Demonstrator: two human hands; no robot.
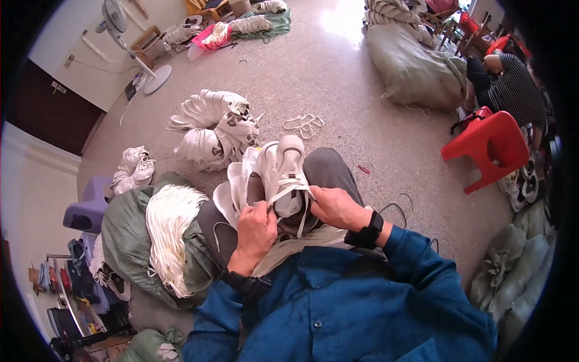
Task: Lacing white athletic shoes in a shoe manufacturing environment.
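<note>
A white shoe upper (291,155) rests on my lap with its toe pointing away from me. A white shoelace (286,188) crosses its front, and both my hands pinch it. My left hand (256,234) is closed by the near left side of the shoe. On the right, my right hand (338,206) is closed on the lace at the shoe's edge. More white shoe uppers (240,181) lean in a row against the left side of this one. The fingertips are partly hidden.
A bundle of white laces (174,223) lies on a green sack (123,226) to my left. Stacked white uppers (211,130) and a loose lace (304,125) lie on the floor ahead. A red stool (491,148), a large sack (416,69) and a seated person (515,90) are at right.
</note>
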